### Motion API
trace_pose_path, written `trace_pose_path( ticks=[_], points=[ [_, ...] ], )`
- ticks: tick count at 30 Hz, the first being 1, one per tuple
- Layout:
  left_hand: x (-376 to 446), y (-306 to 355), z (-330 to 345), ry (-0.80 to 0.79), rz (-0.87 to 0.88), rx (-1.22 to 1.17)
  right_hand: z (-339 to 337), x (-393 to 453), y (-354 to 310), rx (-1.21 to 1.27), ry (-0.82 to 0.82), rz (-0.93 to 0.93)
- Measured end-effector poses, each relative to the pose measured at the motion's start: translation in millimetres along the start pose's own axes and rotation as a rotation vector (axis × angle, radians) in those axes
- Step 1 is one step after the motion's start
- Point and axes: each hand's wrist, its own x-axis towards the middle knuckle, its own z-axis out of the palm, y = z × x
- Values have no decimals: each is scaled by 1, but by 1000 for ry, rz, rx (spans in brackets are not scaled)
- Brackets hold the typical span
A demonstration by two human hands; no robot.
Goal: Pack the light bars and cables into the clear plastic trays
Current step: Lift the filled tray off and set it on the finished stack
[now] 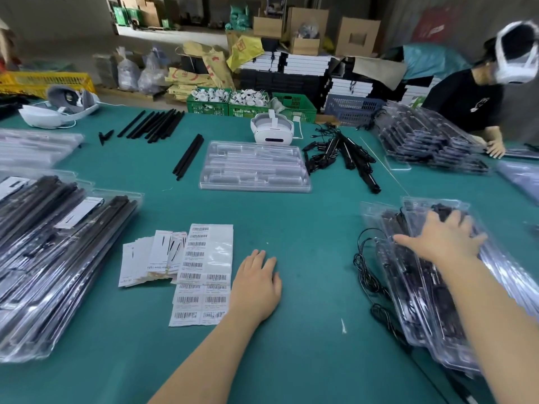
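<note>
Right hand [443, 240] fingers spread on packed tray [414, 287]; left hand [256, 284] flat on table [306, 217].

Two bare forearms enter from the near edge, no sleeves in view on either. Left hand [256, 284] bare: no glove, ring, watch or wristband visible. Right hand [443, 240] bare too, no glove or jewellery seen; wrist uncovered. Fingernails short and unpainted as far as can be told; image soft at the fingertips. No tape, markings or straps on either arm. Upper arms and the rest of the body are out of frame, so clothing cannot be told.
</note>
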Motion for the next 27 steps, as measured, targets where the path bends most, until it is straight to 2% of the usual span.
trace_pose_path(
  ticks=[4,10,19,23,27],
  points=[
    [1,0,1,9,0,-2,13,8,20,55,-142,78],
    [1,-1,3,13,3,-6,23,1,2,-37,-172,16],
    [1,-2,4,17,2,-17,31,-19,-16,-32,54,-123],
    [2,-2,5,14,-3,-25,30,-22,-19,-5,74,-194],
    [1,-2,5,18,-4,-28,27,-17,-19,-39,14,-189]
  ],
)
